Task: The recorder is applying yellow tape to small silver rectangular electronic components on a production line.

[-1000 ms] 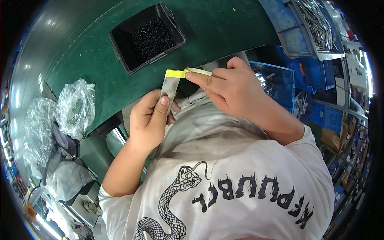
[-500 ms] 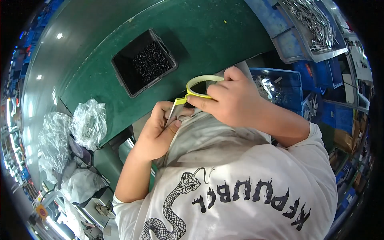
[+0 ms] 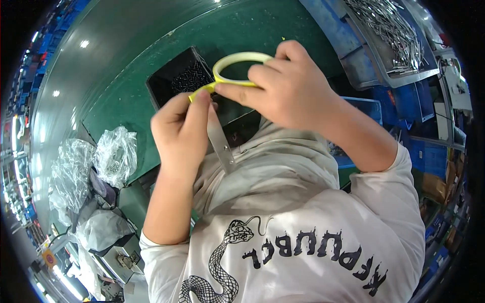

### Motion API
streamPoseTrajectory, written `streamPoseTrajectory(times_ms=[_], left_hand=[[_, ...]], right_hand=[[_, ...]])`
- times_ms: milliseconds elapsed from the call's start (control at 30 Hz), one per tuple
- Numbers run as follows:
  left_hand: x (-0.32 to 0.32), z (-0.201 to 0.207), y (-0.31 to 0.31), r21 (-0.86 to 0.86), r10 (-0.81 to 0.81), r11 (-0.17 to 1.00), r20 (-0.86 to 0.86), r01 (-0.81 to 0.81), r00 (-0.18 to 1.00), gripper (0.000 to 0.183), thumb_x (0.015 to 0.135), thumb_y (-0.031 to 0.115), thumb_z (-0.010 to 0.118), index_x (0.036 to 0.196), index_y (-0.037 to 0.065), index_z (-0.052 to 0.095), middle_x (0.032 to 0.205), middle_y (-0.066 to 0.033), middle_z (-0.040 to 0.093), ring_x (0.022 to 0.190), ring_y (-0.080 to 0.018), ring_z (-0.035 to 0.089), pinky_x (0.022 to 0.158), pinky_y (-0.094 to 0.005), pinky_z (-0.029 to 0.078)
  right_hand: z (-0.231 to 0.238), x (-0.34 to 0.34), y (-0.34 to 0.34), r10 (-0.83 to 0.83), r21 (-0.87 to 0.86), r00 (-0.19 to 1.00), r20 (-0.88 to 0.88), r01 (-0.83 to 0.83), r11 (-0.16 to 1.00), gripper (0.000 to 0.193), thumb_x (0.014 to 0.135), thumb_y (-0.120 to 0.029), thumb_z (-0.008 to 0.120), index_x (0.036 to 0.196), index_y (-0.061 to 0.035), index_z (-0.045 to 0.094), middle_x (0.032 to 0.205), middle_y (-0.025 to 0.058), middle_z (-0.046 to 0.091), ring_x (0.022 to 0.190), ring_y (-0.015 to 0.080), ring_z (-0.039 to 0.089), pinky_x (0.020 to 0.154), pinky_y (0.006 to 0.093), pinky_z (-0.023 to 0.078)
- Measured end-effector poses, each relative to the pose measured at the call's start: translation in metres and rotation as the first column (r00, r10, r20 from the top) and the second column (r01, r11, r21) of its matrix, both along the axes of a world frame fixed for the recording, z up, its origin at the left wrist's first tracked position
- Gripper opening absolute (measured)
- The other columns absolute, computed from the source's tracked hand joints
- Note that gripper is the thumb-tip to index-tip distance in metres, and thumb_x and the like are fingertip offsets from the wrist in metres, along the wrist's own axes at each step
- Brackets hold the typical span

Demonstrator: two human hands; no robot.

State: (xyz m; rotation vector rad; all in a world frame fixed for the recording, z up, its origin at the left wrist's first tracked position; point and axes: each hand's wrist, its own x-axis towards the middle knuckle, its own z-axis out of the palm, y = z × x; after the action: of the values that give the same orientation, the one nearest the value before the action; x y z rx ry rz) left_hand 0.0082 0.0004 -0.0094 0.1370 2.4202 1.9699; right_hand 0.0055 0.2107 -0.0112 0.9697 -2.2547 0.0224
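My right hand (image 3: 293,88) grips a narrow roll of yellow tape (image 3: 230,59), its fingers closed at the right side of the ring. A short run of tape stretches from the roll to my left hand (image 3: 178,129). That hand is closed, thumb against the bent fingers, on a flat metal strip (image 3: 218,139) and the tape's end. The strip slants down over my lap, with small holes at its lower end. Its upper end is hidden by my left fingers. Behind the hands, a black bin (image 3: 154,91) holds many small black parts (image 3: 191,78).
The bin stands on a green tabletop (image 3: 237,30). Clear plastic bags (image 3: 115,154) lie at the left. At the far right, a grey tray (image 3: 411,77) holds thin metal pieces (image 3: 399,38), with blue crates (image 3: 424,146) below it.
Both hands have risen away from my lap, carrying the tape roll and metal strip up in front of the bin. The strip now hangs below my left hand.
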Motion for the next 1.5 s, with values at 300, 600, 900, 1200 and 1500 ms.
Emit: streamPoseTrajectory(times_ms=[300, 600, 900, 1200, 1500], left_hand=[[-0.048, 0.0, 0.011, -0.354, 0.073, 0.934, 0.081, -0.04, 0.994, 0.036, 0.09, 0.025, 0.061, 0.068, -0.003, 0.063, 0.052, -0.0047, 0.054, 0.049, -0.0113, 0.049, 0.05, -0.0291, 0.04], [-0.06, -0.004, 0.011, -0.383, 0.067, 0.924, 0.102, -0.023, 0.992, 0.034, 0.089, 0.025, 0.06, 0.072, -0.004, 0.066, 0.056, -0.0056, 0.058, 0.053, -0.0114, 0.052, 0.053, -0.029, 0.041], [-0.031, -0.005, -0.004, -0.044, -0.099, 0.994, 0.112, 0.104, 0.989, 0.027, 0.101, 0.022, 0.053, 0.1, -0.001, 0.065, 0.081, -0.0017, 0.066, 0.069, -0.0083, 0.056, 0.065, -0.0248, 0.045], [0.011, -0.004, -0.018, 0.512, -0.234, 0.846, 0.103, 0.15, 0.967, 0.029, 0.103, 0.03, 0.045, 0.085, 0.006, 0.046, 0.069, -0.0039, 0.048, 0.056, -0.0102, 0.043, 0.052, -0.0241, 0.037], [0.027, -0.003, 0.018, 0.075, -0.507, 0.838, -0.259, 0.54, 0.822, 0.047, 0.102, 0.041, 0.043, 0.092, -0.003, 0.058, 0.082, -0.0161, 0.061, 0.077, -0.0288, 0.06, 0.074, -0.0382, 0.048]], right_hand=[[-0.011, -0.033, -0.006, -0.146, 0.041, 0.97, 0.192, 0.141, 0.989, 0.03, 0.089, -0.018, 0.058, 0.112, -0.0313, 0.072, 0.069, -0.0045, 0.06, 0.064, 0.0146, 0.06, 0.076, 0.0338, 0.036], [-0.022, -0.044, -0.009, -0.256, 0.182, 0.915, 0.311, 0.207, 0.961, 0.03, 0.09, -0.016, 0.056, 0.113, -0.0266, 0.072, 0.076, -0.002, 0.066, 0.072, 0.0158, 0.066, 0.079, 0.0346, 0.037], [-0.054, -0.018, 0.011, -0.18, 0.13, 0.906, 0.383, 0.14, 0.982, 0.036, 0.086, -0.02, 0.063, 0.121, -0.0233, 0.069, 0.096, -0.0012, 0.065, 0.096, 0.0171, 0.062, 0.09, 0.0403, 0.037], [-0.044, 0.032, 0.006, -0.018, -0.203, 0.883, 0.468, 0.128, 0.971, 0.046, 0.083, -0.029, 0.07, 0.127, -0.0167, 0.063, 0.118, 0.0048, 0.06, 0.115, 0.0246, 0.053, 0.103, 0.0486, 0.03], [-0.049, 0.06, -0.012, 0.676, -0.702, 0.225, 0.701, 0.053, 0.71, 0.036, 0.088, -0.032, 0.069, 0.104, -0.0004, 0.065, 0.105, 0.0173, 0.063, 0.097, 0.0382, 0.06, 0.08, 0.0432, 0.048]])
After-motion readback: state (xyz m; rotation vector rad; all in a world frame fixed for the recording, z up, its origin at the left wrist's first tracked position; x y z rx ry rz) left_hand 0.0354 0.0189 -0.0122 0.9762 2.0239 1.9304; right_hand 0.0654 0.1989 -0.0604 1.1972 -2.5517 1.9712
